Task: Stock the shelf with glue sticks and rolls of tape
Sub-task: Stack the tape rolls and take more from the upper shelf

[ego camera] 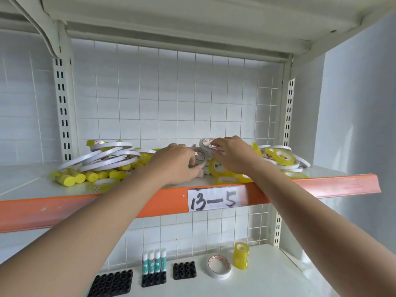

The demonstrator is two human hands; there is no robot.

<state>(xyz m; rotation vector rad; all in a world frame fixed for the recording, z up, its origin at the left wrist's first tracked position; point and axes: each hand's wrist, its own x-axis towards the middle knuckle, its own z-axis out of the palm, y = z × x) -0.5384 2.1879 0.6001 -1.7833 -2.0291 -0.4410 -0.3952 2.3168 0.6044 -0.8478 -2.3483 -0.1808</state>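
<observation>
- White metal shelving fills the view, wire grid behind; lower shelf (267,281) sits nearest.
- On it: four glue sticks (153,262) upright in a black holder (153,279), two more black holders unfilled, one white tape roll (219,269) flat, a yellow tape stack (241,255) beside it.
- Upper shelf (25,185), orange lip with label "13-5" (215,199), holds the loose supply.
- Left hand (174,162) curls round a white-rimmed roll (200,156); what else it holds is hidden.
- Right hand (232,154) pinches another white roll (206,143) (fingers bent over its edge).
- Far left: slanting heap of thin white rolls (105,156) over yellow-capped glue sticks (90,175); far right: yellow rolls (278,156).
- Risk, as I judge it: pulling from mid-pile could tip the slanted heap, and the capped sticks near the lip could roll off.
- Room: bare shelf left of the heap; the lower shelf's right side is open.
</observation>
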